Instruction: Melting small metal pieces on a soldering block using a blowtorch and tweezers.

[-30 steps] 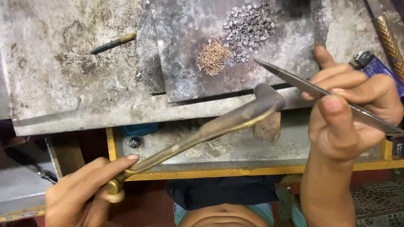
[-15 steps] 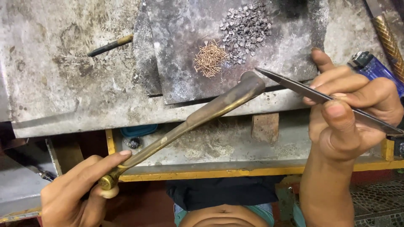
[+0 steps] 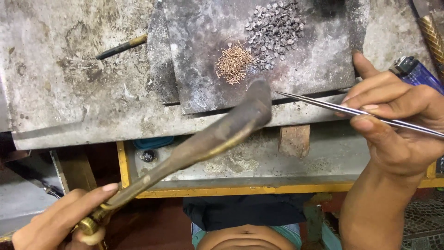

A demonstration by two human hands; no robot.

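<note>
My left hand [image 3: 60,222] grips the brass base of a long torch pipe [image 3: 203,143], whose dark curved tip reaches up to the near edge of a grey slab [image 3: 203,69]. My right hand [image 3: 397,120] holds thin steel tweezers [image 3: 323,104], their point aimed left toward the torch tip, a short way apart from it. On the slab lie a small heap of copper-coloured wire bits [image 3: 233,62] and a pile of several small dark grey pieces [image 3: 275,32], just beyond the torch tip.
A dusty grey bench top [image 3: 69,92] carries a short dark stick with a brass end [image 3: 121,47]. A blue lighter [image 3: 416,74] lies behind my right hand. Below sit a yellow-edged tray [image 3: 240,187] and a wooden block [image 3: 293,141].
The torch tip has swung left and up toward the slab's edge. My left hand has shifted a little with it. The tweezers have stayed nearly in place.
</note>
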